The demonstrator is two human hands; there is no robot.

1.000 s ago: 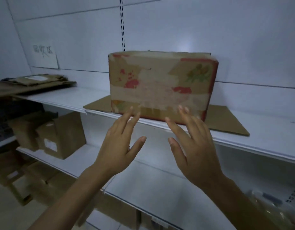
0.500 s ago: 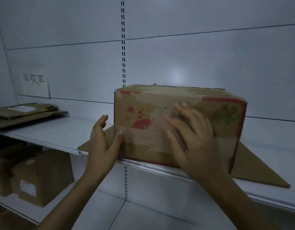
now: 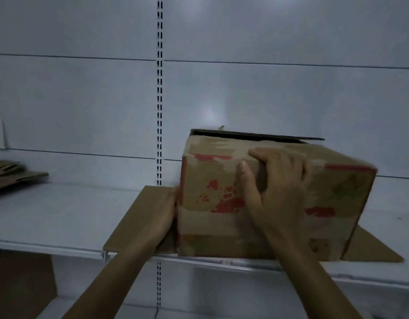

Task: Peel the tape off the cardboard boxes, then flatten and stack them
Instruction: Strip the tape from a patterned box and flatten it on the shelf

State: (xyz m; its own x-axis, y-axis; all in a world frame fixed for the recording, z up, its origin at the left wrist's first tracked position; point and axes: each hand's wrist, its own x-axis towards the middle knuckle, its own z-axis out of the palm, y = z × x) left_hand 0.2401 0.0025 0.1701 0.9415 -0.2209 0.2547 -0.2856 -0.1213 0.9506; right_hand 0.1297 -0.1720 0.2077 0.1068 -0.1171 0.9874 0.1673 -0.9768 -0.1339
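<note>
two hands on box (image 3: 274,199) | right (image 3: 279,189) grips top edge | left (image 3: 162,217) flat on side (shelf (image 3: 51,215) leftward bare)

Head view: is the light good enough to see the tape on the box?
Head view: dim and bluish, with a soft glare spot on the back wall; pale tape bands on the box still read; the flat cardboard at left is blurred.

Legible text: none.
The cardboard box (image 3: 268,203) carries red and green printed marks on its front face, blurred and partly covered by tape; no letters, numbers or brand can be read.
</note>
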